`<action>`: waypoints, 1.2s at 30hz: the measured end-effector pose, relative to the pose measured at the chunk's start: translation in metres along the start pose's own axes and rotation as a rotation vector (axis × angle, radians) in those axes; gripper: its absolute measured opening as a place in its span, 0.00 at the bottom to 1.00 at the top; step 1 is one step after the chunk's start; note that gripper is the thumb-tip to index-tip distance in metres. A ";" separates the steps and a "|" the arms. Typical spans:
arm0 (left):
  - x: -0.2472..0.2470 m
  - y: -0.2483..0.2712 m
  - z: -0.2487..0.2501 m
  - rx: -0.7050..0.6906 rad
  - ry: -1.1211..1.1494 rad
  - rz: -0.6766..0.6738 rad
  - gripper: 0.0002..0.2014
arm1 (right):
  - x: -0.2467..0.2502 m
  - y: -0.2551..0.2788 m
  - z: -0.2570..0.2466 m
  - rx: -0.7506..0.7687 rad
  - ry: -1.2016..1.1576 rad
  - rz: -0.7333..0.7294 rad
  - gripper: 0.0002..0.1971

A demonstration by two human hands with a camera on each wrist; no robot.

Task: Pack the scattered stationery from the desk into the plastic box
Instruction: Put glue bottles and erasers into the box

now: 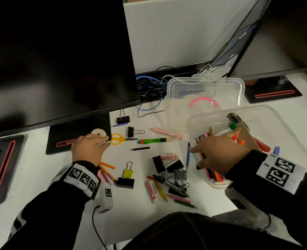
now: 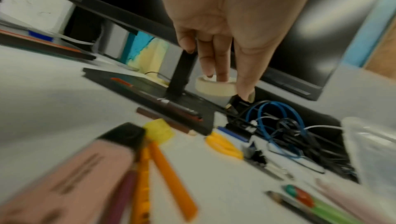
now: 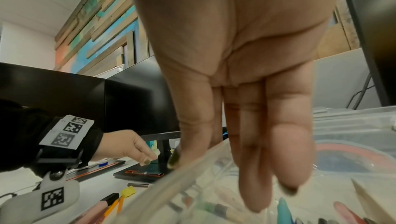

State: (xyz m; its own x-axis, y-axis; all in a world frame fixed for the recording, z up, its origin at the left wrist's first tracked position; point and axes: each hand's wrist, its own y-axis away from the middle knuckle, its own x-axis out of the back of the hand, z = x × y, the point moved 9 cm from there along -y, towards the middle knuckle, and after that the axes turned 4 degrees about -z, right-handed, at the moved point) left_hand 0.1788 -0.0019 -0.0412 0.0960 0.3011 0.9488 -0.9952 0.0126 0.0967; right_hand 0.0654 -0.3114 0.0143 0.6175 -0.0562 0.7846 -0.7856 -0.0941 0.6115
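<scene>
A roll of pale tape sits on the black monitor base. My left hand pinches it, with a finger inside the hole and the thumb against the outer wall. My right hand hangs over the left end of the clear plastic box, fingers straight and holding nothing. Pens, pencils and pegs lie in the box. Yellow scissors, a green marker, a pink highlighter and several binder clips and pencils lie scattered on the white desk.
The box's clear lid lies behind it, with a pink ring showing through. A big dark monitor overhangs the tape. Blue and black cables tangle at the back. A second monitor base stands far right.
</scene>
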 end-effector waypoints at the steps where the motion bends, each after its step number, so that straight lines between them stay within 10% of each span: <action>1: 0.008 0.004 0.014 -0.023 0.012 0.038 0.10 | 0.000 -0.001 0.000 0.012 -0.002 0.004 0.28; 6: 0.041 0.033 0.105 -0.208 0.331 0.120 0.05 | 0.011 0.002 0.004 0.077 -0.039 0.039 0.25; 18: 0.023 0.084 0.274 -0.492 0.581 -0.166 0.12 | 0.099 0.035 0.065 0.310 -0.294 0.360 0.26; 36: -0.006 0.087 0.256 -0.329 0.364 -0.107 0.14 | 0.067 -0.008 0.102 0.491 0.377 0.076 0.14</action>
State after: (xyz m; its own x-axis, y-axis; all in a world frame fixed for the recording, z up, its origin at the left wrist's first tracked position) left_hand 0.0965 -0.2469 0.0385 0.2435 0.5939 0.7668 -0.9386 0.3436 0.0319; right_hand 0.1168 -0.4157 0.0516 0.4337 0.2655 0.8610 -0.6616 -0.5549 0.5044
